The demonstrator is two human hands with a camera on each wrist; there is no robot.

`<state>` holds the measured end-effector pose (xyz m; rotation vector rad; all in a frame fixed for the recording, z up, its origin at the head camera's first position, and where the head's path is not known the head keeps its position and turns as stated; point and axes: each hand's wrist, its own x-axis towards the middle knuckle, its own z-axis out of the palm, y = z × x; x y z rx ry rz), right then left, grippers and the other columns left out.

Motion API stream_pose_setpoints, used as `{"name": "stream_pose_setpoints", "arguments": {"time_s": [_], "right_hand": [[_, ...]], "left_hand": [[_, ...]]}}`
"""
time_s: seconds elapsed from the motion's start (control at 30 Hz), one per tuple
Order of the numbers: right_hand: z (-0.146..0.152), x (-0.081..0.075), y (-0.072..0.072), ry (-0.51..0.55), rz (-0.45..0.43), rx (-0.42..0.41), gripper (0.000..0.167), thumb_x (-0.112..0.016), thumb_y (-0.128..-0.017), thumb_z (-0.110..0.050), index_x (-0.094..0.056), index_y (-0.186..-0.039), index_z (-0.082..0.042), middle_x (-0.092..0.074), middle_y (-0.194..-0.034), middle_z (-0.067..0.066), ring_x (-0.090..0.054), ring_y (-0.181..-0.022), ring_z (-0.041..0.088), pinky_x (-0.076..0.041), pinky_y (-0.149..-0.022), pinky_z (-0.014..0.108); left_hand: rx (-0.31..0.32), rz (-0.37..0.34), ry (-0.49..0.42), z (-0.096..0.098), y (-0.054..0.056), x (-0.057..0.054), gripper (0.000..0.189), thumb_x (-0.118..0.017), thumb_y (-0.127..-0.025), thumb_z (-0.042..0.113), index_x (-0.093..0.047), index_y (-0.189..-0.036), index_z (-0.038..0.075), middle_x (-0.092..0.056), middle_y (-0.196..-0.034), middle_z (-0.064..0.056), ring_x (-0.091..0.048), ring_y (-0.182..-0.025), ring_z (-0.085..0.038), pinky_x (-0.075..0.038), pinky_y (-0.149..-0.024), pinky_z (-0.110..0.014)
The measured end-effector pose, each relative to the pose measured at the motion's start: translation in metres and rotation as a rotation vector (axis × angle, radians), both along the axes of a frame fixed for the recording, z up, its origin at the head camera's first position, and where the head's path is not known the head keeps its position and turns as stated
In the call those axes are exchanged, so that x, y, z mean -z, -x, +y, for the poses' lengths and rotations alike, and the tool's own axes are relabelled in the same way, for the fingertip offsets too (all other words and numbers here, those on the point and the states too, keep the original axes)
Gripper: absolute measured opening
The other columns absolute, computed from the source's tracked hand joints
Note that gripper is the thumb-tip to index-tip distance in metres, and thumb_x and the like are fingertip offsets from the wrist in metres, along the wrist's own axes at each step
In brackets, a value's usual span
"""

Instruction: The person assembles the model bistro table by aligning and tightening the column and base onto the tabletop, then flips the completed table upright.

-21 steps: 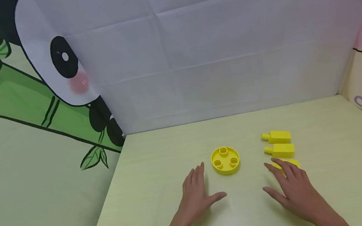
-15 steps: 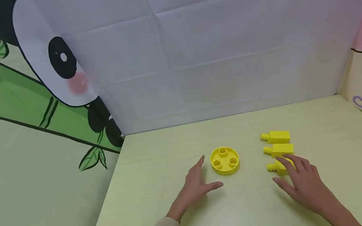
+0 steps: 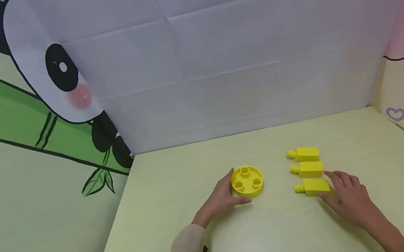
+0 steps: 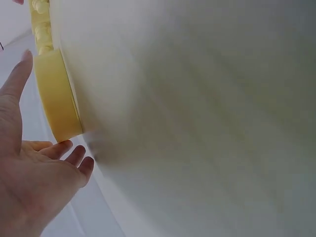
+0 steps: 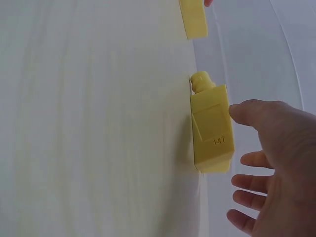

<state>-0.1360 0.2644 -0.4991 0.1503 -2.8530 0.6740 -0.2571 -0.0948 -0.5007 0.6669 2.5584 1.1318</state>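
Yellow round base (image 3: pixel 248 188), one: flat on the table (image 3: pixel 287 234), its three sockets (image 3: pixel 245 171) unfilled. Left hand (image 3: pixel 220 198): spread loosely around its left side, fingertips touching, not clenched. Yellow pegged pieces, three, lying apart from the base: far piece (image 3: pixel 307 154), middle piece (image 3: pixel 311 169), near piece (image 3: pixel 317 187). Right hand (image 3: pixel 353 201): relaxed, grasping nothing, thumb beside the near piece. Joined, by my count: none; all three are loose.
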Motion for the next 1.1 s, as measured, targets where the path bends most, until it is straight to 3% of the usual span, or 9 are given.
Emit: {"name": "stream_pose_setpoints", "arguments": {"time_s": [0.23,0.8,0.97,1.1], "right_hand": [[0.001,0.003,0.005,-0.025,-0.047,0.000,0.069,-0.071,-0.099,-0.030,-0.042,-0.145,0.012,-0.044,-0.134,0.039,-0.041,-0.117,0.061,-0.040,-0.086,0.074],[0.003,0.007,0.011,0.011,-0.075,-0.011,0.054,-0.075,-0.095,-0.019,-0.054,-0.133,0.013,-0.055,-0.124,0.038,-0.048,-0.111,0.059,-0.042,-0.088,0.072],[0.004,0.006,0.014,0.041,-0.054,-0.008,0.049,-0.078,-0.092,-0.020,-0.060,-0.122,0.013,-0.057,-0.120,0.035,-0.049,-0.110,0.058,-0.041,-0.091,0.071],[-0.001,0.002,0.015,0.074,0.022,-0.027,0.049,-0.083,-0.089,-0.022,-0.062,-0.117,0.011,-0.059,-0.117,0.031,-0.050,-0.109,0.055,-0.042,-0.090,0.069]], "left_hand": [[-0.031,0.004,0.031,-0.001,0.003,0.002,0.110,-0.087,-0.085,0.041,-0.021,-0.164,0.002,-0.032,-0.164,-0.017,-0.030,-0.151,-0.036,-0.026,-0.121,-0.052],[-0.036,0.035,0.049,0.002,0.007,0.006,0.103,-0.087,-0.085,0.039,-0.029,-0.161,-0.001,-0.040,-0.159,-0.021,-0.036,-0.147,-0.039,-0.029,-0.120,-0.053],[-0.032,0.039,0.050,0.004,0.007,0.005,0.103,-0.087,-0.085,0.039,-0.030,-0.160,-0.001,-0.040,-0.159,-0.021,-0.036,-0.146,-0.038,-0.029,-0.119,-0.053],[-0.034,0.039,0.053,0.004,0.008,0.004,0.103,-0.087,-0.085,0.040,-0.030,-0.160,-0.001,-0.040,-0.159,-0.021,-0.036,-0.147,-0.038,-0.029,-0.120,-0.053]]}}
